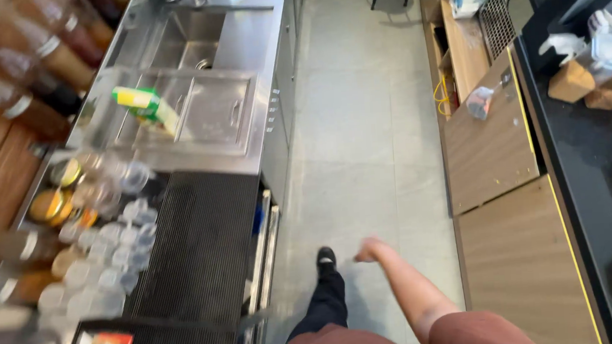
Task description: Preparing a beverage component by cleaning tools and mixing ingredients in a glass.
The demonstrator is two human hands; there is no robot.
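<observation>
Basically right hand (369, 249) swings empty over the floor (359, 119), loosely curled, near black shoe (326, 258); left hand unseen.

Steel counter (242, 48) with green carton (145, 104), glasses (113, 254), jars (57, 205).

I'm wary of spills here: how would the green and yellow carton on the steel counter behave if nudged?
The carton is tall, narrow and already appears tilted, so it probably tips easily. It rests on smooth steel lids, so it may slide. How full or heavy it is cannot be told.
</observation>
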